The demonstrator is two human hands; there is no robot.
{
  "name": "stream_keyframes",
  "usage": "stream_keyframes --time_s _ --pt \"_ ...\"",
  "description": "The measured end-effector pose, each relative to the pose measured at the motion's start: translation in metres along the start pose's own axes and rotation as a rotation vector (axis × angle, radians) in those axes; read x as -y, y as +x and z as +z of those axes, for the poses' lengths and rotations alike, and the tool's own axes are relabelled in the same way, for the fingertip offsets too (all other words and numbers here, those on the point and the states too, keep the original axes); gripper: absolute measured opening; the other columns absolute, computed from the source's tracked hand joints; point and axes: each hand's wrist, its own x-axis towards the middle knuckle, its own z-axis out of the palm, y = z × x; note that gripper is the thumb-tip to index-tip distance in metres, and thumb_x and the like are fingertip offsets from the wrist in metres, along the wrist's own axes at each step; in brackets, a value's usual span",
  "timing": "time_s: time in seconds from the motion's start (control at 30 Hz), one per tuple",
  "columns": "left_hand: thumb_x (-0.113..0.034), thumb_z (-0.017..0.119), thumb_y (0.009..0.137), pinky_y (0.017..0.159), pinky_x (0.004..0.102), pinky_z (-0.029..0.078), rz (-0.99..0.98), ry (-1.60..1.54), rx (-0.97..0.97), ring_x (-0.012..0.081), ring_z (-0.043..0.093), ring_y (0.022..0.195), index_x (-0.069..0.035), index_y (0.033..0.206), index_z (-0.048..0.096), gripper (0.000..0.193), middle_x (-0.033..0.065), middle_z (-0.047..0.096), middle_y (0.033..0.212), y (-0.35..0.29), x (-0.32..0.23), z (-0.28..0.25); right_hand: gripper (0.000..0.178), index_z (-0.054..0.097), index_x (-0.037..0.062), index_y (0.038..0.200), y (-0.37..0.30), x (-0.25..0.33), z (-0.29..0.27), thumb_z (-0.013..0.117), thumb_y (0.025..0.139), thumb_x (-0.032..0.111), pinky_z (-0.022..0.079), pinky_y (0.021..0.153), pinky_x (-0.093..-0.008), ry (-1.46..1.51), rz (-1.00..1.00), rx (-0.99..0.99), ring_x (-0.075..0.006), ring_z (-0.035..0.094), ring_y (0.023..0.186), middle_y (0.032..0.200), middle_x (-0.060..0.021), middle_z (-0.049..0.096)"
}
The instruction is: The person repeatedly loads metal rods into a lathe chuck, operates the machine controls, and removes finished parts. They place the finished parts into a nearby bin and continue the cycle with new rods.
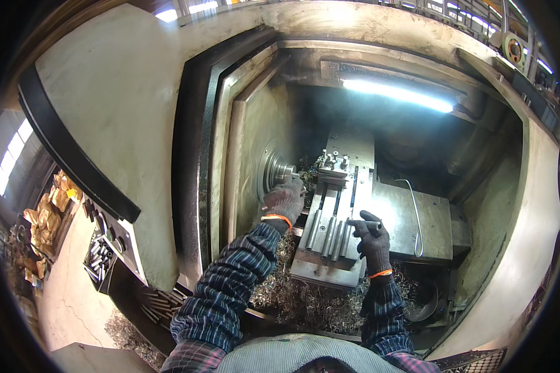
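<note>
My left hand (284, 202), in a grey knit glove, reaches to the lathe's chuck (272, 169). Its fingers are closed near the end of the spindle nose; what they grip is hidden behind the glove. My right hand (373, 244), in a dark glove, is closed on a short metal rod (355, 222) held crosswise above the slide. Just left of it, several similar metal rods (330, 236) lie side by side on the slotted cross slide (317, 268). A tool post (334, 171) with bolts stands at the slide's far end, right of the chuck.
Metal chips (286, 298) heap up below the slide. A bent pale hose (415, 217) rests on the metal cover (438, 217) at right. A lamp (398, 94) glows overhead. The machine door (118, 124) stands at left, near a bin of metal pieces (98, 258).
</note>
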Motion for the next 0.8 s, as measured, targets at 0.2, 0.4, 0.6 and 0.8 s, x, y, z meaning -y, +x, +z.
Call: stream_keyframes --time_s 0.2,0.4,0.6,0.8 --pt "-0.020 0.058 0.096 0.075 0.0574 0.057 -0.117 0.320 0.183 0.0408 0.069 0.107 -0.012 0.135 0.060 0.040 0.0218 0.037 0.160 0.058 0.001 0.018 0.037 0.057 0.0010 0.132 -0.006 0.003 -0.028 0.066 0.100 0.018 0.044 0.050 -0.0188 0.133 0.098 0.031 -0.0049 0.053 0.058 0.093 -0.0062 0.068" --pt "-0.024 0.060 0.097 0.085 0.0529 0.056 -0.068 0.431 0.284 0.0392 0.064 0.121 -0.015 0.136 0.063 0.040 0.0217 0.036 0.160 0.088 0.004 0.038 0.041 0.056 0.0061 0.136 -0.005 -0.003 -0.049 0.069 0.098 0.015 0.038 0.045 -0.0189 0.184 0.017 -0.267 -0.0039 0.054 0.062 0.084 -0.0021 0.065" --pt "-0.024 0.058 0.097 0.076 0.0491 0.060 0.179 0.544 0.461 0.0297 0.072 0.109 -0.013 0.120 0.075 0.030 0.0157 0.064 0.138 0.100 -0.038 0.038 0.076 0.027 0.0118 0.161 -0.017 0.011 -0.066 0.068 0.097 0.008 0.040 0.044 -0.0167 0.197 0.085 -0.373 -0.0034 0.058 0.065 0.097 -0.0099 0.072" --pt "-0.025 0.062 0.096 0.071 0.0430 0.060 0.377 -0.115 -0.108 0.0266 0.073 0.091 -0.016 0.104 0.066 0.013 0.0077 0.071 0.099 0.062 -0.082 0.026 0.053 0.052 0.0003 0.145 0.011 -0.009 -0.053 0.071 0.096 0.012 0.055 0.077 -0.0284 0.115 0.033 -0.141 -0.0128 0.065 0.082 0.105 -0.0070 0.070"
